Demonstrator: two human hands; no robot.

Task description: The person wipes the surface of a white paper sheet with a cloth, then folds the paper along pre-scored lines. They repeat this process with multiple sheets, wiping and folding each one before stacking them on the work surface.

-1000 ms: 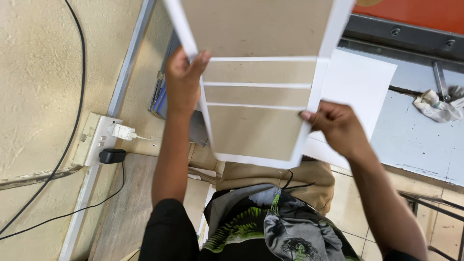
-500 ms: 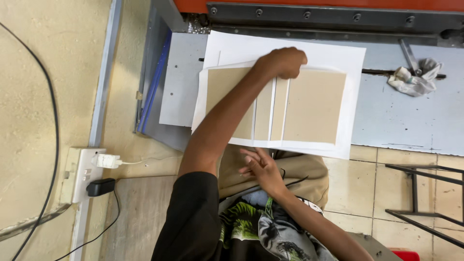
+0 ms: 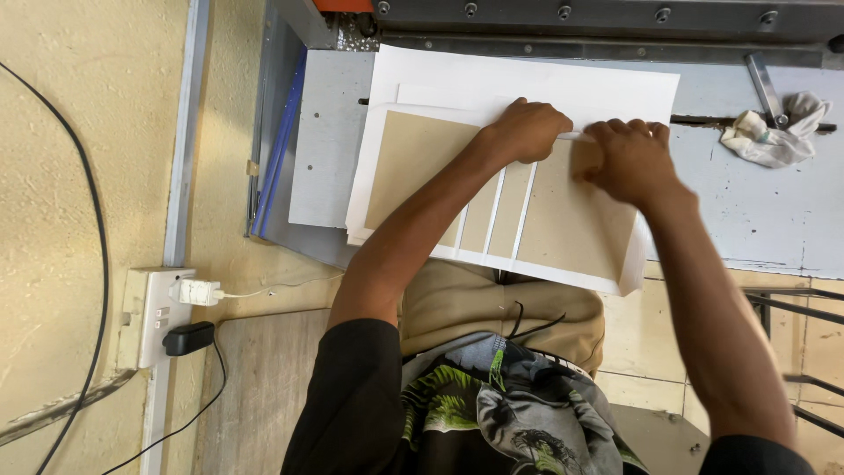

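A white sheet with brown cardboard panels (image 3: 563, 220) glued on it lies flat on the grey metal table (image 3: 325, 149), on top of larger white paper sheets (image 3: 527, 84). My left hand (image 3: 527, 127) presses on the sheet's far white edge above the narrow middle panels. My right hand (image 3: 629, 158) is beside it, fingers curled down on the same far edge over the right-hand panel. Both hands touch the white margin; whether they pinch it or only press it is not clear.
A crumpled white rag (image 3: 774, 132) and a metal tool (image 3: 763, 84) lie at the table's right. A dark machine bar with bolts (image 3: 615, 18) runs along the back. Blue sheets (image 3: 277, 149) stand at the table's left edge. A wall socket with plugs (image 3: 167, 312) is lower left.
The panelled sheet, held up in the air a second ago, now lies flat on the table. My right hand has come up from my lap to the sheet's far edge beside my left hand.
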